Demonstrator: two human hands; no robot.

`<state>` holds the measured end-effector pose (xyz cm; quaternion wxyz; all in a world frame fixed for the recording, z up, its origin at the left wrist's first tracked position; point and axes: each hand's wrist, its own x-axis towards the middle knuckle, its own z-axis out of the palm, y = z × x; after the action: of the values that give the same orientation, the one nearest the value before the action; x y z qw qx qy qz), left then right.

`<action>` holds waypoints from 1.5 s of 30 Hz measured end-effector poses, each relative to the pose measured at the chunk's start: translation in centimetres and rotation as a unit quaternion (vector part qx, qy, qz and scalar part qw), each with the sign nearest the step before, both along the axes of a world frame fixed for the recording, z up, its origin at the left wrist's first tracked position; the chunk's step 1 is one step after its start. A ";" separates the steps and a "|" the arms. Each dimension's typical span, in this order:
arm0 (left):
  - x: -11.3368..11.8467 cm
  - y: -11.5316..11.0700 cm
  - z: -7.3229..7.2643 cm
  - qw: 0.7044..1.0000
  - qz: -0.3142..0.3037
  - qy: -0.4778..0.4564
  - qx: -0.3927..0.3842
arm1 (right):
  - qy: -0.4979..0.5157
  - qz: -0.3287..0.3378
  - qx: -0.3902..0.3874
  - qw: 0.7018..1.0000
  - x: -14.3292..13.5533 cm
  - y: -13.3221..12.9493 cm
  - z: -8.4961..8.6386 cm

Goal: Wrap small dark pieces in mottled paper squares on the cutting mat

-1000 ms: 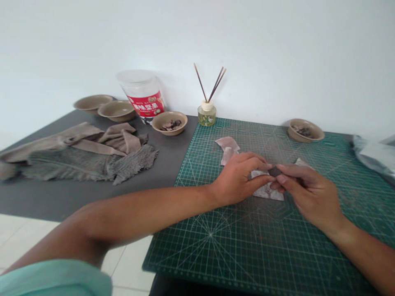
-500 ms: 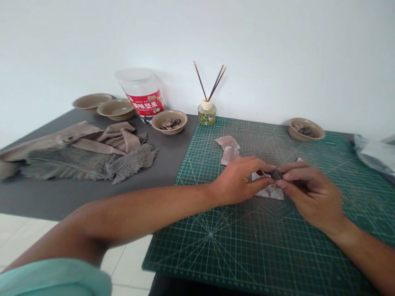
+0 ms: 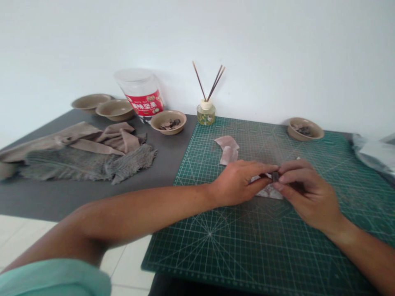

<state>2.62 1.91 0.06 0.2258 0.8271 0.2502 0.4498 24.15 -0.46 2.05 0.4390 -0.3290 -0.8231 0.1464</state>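
Note:
Between my hands is a small dark grey-brown piece (image 3: 275, 177), too small and blurred for its kind to show. My right hand (image 3: 311, 193) pinches it from the right with thumb and fingertips. From the left, the fingertips of my left hand (image 3: 237, 181) close on its other side. Just beneath the hands a pale patterned sheet (image 3: 270, 193) lies on the green cutting mat (image 3: 247, 246), partly covered by the fingers. Two overlapping pinkish paper-like pieces (image 3: 229, 155) rest beyond my left hand.
Small flat pieces fill part of a left bowl (image 3: 168, 128) and a right bowl (image 3: 305, 135). A reed diffuser (image 3: 206, 115), a clear tub (image 3: 143, 96) and two bowls (image 3: 115, 111) stand near the wall. Rumpled cloths (image 3: 80, 158) lie left; a plastic bag (image 3: 376, 152) lies right.
The small dark piece has turned between the fingertips and now stands more upright. My left index finger has straightened over its top. Both hands stay in nearly the same place.

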 end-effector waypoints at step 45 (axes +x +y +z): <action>0.2 -0.2 -0.3 0.997 0.052 0.050 0.017 | -0.017 -0.029 0.016 0.999 0.5 0.3 -0.7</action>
<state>2.78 1.74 -0.23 0.1756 0.8382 0.2959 0.4230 24.67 -0.19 1.34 0.4341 -0.3483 -0.8229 0.1143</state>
